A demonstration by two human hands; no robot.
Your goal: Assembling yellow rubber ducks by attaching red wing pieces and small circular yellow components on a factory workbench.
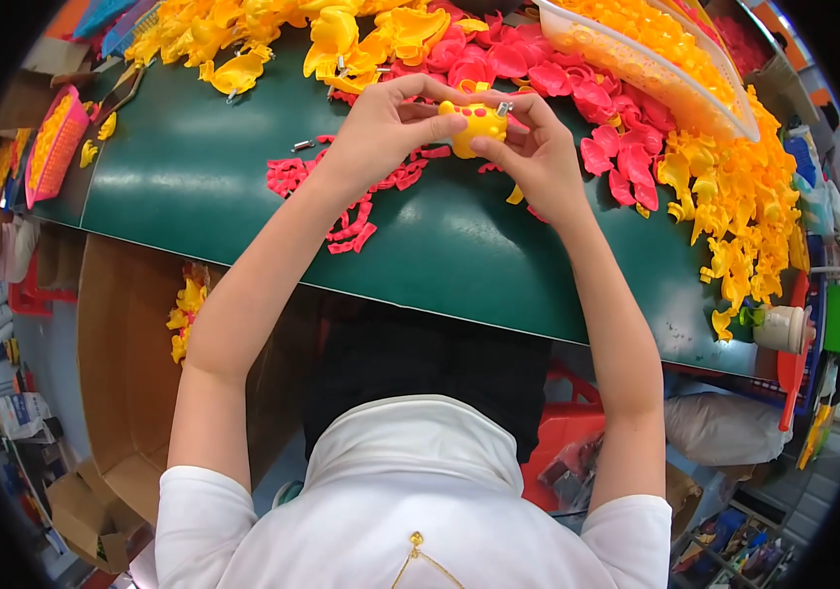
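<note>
Between both hands, above the dark green table [440,236], I hold a small yellow plastic toy piece [480,126] with red spots. A short silvery metal part sticks up at its right end. My left hand [391,123] grips it from the left, thumb on its front. My right hand [538,147] pinches the other side, its thumb beneath the metal part. Small red plastic pieces [349,231] lie scattered on the table below my left hand. Just beyond my fingers is a heap of larger pinkish-red plastic shells [528,54].
Yellow shells [234,39] are piled at the far left, and more yellow pieces [739,211] at the right. A white basket [651,83] of yellow parts stands at the back right. A pink basket [52,147] is at left. An open cardboard box [126,363] sits below the table edge.
</note>
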